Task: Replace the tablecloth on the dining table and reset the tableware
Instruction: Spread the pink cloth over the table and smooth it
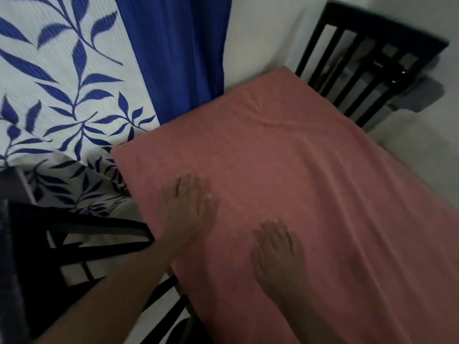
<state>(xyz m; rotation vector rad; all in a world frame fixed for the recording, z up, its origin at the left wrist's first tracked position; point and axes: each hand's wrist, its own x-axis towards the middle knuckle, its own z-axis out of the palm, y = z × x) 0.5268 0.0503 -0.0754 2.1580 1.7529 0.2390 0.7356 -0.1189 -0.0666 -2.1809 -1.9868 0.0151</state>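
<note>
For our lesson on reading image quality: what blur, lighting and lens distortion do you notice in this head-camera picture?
Head view: dim, flat light with muted colours; motion blur smears the left hand and right hand flat on the pink tablecloth; the wide lens tilts and bends the curtain and dark chair; no glare.

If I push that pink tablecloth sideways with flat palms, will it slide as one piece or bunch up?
The tablecloth will probably bunch: it looks thin and floppy, with soft creases already showing near the far end. It drapes over the table edges, so the hanging parts may drag. The left hand and right hand lie flat on it; short outward strokes should smooth better than one long shove.
</note>
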